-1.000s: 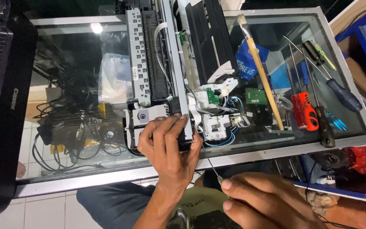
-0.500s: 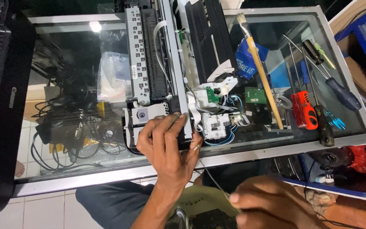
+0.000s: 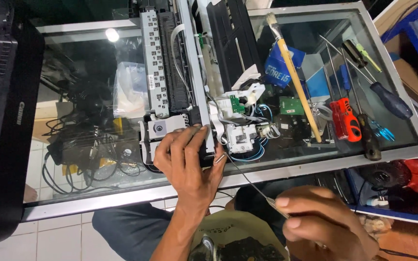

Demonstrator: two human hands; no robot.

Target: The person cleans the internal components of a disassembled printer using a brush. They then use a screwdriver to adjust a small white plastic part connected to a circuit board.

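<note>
Left hand (image 3: pixel 189 162) grip clamped on printer assy (image 3: pixel 180 123), steadying it on glass tabletop (image 3: pixel 73 63); right hand (image 3: pixel 322 220) grip pinches thin wire (image 3: pixel 247 181), whose tip sits just beside the left thumb.

Right hand (image 3: pixel 315 224) cut by bottom edge; left hand (image 3: pixel 189 162) hides printer carriage (image 3: pixel 163 128) corner.

Even, moderately bright light from above; I see one lamp mirrored as a small white glare spot (image 3: pixel 112 35) on the glass surface (image 3: pixel 315 164). Left edge falls dark. My right hand (image 3: pixel 322 224) is slightly blurred; centre sharp.
</note>
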